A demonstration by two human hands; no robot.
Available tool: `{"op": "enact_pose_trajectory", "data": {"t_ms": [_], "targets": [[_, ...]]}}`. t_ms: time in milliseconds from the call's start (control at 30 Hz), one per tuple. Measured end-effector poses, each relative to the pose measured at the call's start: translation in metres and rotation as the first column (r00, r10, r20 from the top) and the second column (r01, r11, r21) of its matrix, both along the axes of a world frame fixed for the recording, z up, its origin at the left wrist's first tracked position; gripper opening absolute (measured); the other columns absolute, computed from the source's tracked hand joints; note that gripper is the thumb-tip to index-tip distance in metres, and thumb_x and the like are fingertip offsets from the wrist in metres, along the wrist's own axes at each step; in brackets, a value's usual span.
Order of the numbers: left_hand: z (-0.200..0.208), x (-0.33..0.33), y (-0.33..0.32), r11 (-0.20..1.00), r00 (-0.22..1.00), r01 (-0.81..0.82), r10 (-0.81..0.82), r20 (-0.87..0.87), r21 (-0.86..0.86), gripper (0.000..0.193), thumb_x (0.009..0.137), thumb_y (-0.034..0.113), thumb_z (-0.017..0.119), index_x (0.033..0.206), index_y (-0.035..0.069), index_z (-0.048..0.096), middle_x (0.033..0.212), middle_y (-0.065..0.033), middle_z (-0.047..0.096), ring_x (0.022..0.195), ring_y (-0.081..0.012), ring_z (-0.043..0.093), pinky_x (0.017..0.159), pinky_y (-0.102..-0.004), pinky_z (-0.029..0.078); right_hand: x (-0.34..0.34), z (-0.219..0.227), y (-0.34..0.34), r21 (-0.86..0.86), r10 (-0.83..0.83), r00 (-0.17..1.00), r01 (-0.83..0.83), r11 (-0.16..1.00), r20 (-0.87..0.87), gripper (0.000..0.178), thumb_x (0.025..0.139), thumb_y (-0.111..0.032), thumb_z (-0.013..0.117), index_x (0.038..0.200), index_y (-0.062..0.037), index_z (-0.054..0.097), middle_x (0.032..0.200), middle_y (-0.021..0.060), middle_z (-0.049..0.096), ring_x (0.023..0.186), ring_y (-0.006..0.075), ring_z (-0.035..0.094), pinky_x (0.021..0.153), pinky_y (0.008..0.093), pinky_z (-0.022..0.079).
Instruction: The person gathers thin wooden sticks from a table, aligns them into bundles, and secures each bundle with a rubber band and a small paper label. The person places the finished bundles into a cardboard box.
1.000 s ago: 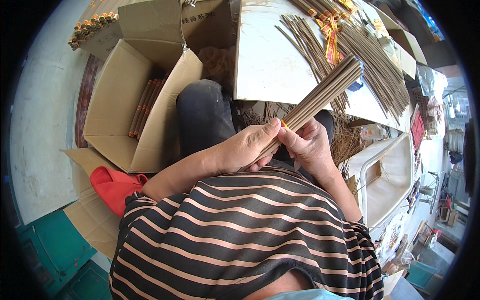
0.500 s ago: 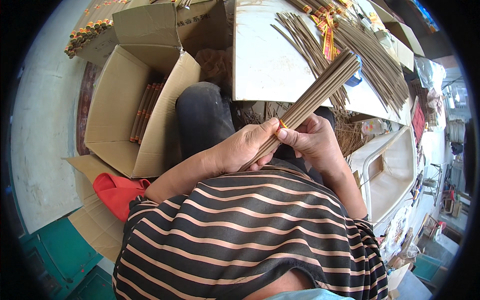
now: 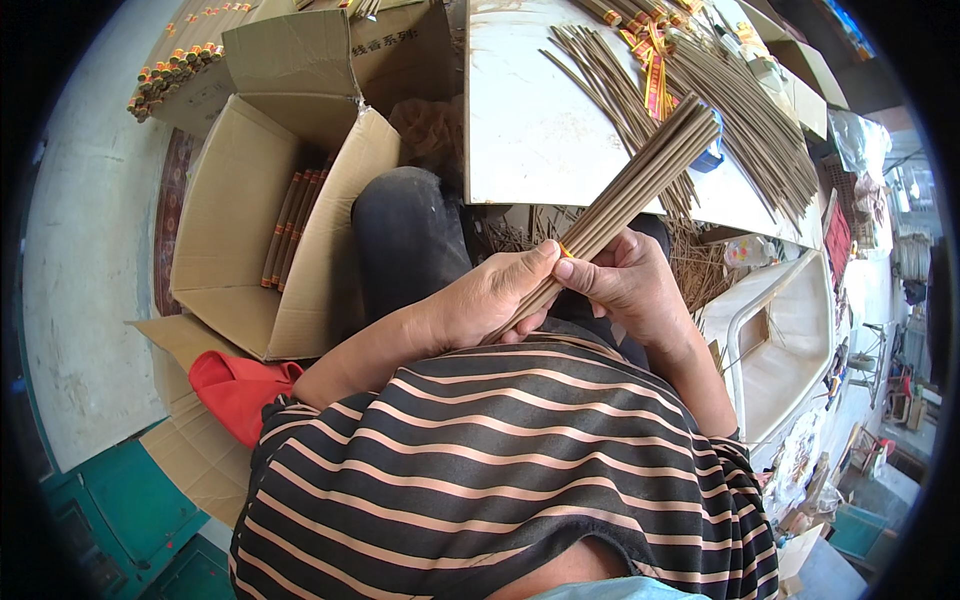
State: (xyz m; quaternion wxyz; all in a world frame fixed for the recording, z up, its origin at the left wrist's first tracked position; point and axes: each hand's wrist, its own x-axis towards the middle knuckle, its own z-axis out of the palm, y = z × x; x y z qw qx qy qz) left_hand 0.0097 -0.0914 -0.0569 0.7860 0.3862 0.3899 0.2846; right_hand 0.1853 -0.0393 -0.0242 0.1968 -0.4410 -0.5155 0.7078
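Note:
A bundle of brown incense sticks [image 3: 640,180] slants up and to the right across my lap, its far end over the table's front edge. My left hand [image 3: 500,292] is wrapped round its lower part. Higher up, my right hand [image 3: 622,285] grips the same bundle, with its thumb pressed beside my left thumb. A narrow red and yellow paper band [image 3: 565,250] shows on the sticks between the two thumbs. Most of the fingers are hidden behind the bundle.
Loose incense sticks [image 3: 745,130] and red-yellow paper strips [image 3: 655,85] lie on the white table [image 3: 535,130]. At left, an open cardboard box [image 3: 215,220] holds several banded bundles [image 3: 290,225]. A white basin [image 3: 790,345] stands at right, and a red cloth [image 3: 235,390] lies near my left elbow.
Both hands keep their hold on the bundle and have barely moved. Less red of the paper band shows between the thumbs now.

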Motion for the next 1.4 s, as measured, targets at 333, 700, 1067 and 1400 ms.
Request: {"op": "enact_pose_trajectory", "data": {"t_ms": [333,700,1067,1400], "targets": [[0.003,0.000,-0.001,1.000,1.000,-0.021,0.021,0.013,-0.021,0.059,0.094,0.055,0.019,0.077,0.008,0.049,0.052,0.0014,0.044,0.043,-0.0061,0.039,0.042,-0.0174,0.034,0.004,-0.022,0.003,0.060,0.024,0.980,-0.012,0.998,-0.199,0.029,0.075,-0.016,0.073,0.093,-0.0008,0.056,0.075,0.0023,0.061,0.053,0.0040,0.048,0.044,0.0162,0.038],[0.008,0.004,-0.002,0.983,0.984,-0.168,0.163,-0.064,-0.074,0.055,0.094,0.054,0.022,0.077,0.008,0.048,0.053,0.0003,0.043,0.042,-0.0060,0.039,0.040,-0.0183,0.035,-0.002,-0.034,0.017,0.793,-0.084,0.994,-0.007,0.610,0.073,0.053,0.068,-0.023,0.079,0.103,0.0014,0.048,0.085,0.0057,0.059,0.069,0.0127,0.054,0.063,0.0210,0.046],[0.010,0.011,-0.008,0.942,0.930,-0.314,0.330,-0.163,0.116,0.045,0.097,0.044,0.029,0.097,0.005,0.053,0.058,0.0021,0.043,0.045,-0.0044,0.039,0.040,-0.0164,0.034,-0.014,0.004,-0.010,0.496,-0.067,0.922,-0.143,0.857,0.381,0.031,0.087,-0.026,0.061,0.079,0.0038,0.063,0.059,0.0076,0.053,0.054,0.0121,0.046,0.049,0.0258,0.041],[0.008,0.011,-0.013,0.936,0.937,-0.312,0.332,-0.112,0.164,0.049,0.097,0.045,0.029,0.106,0.002,0.052,0.059,0.0018,0.043,0.047,-0.0045,0.039,0.041,-0.0171,0.034,-0.014,-0.017,-0.022,0.176,-0.057,0.991,0.078,0.981,-0.124,0.028,0.092,-0.022,0.054,0.102,0.0043,0.054,0.087,0.0037,0.057,0.079,0.0082,0.050,0.073,0.0215,0.043]]}}
